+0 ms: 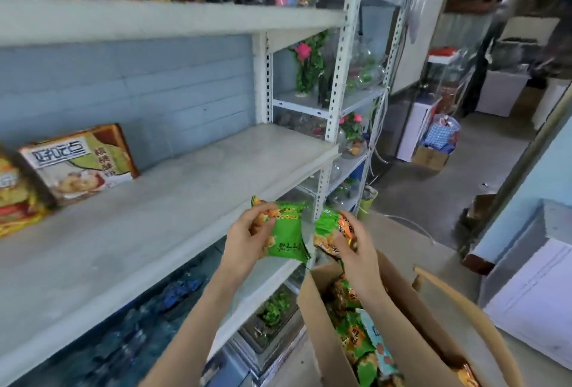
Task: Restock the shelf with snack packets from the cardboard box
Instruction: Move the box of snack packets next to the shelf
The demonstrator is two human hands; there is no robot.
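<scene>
Nearest the camera, green packets (pixel 356 337) are stocked in the open cardboard box (pixel 322 321). Above it, one green snack packet (pixel 288 235) is gripped by the left hand (pixel 244 235) and a second packet (pixel 326 225) by the right hand (pixel 356 244), with fingers curled round each. Packets should be stood upright, face outward, on the shelf (pixel 173 200) beside the carton (pixel 77 160), which is marked "好吃点". The packet lettering cannot be read.
</scene>
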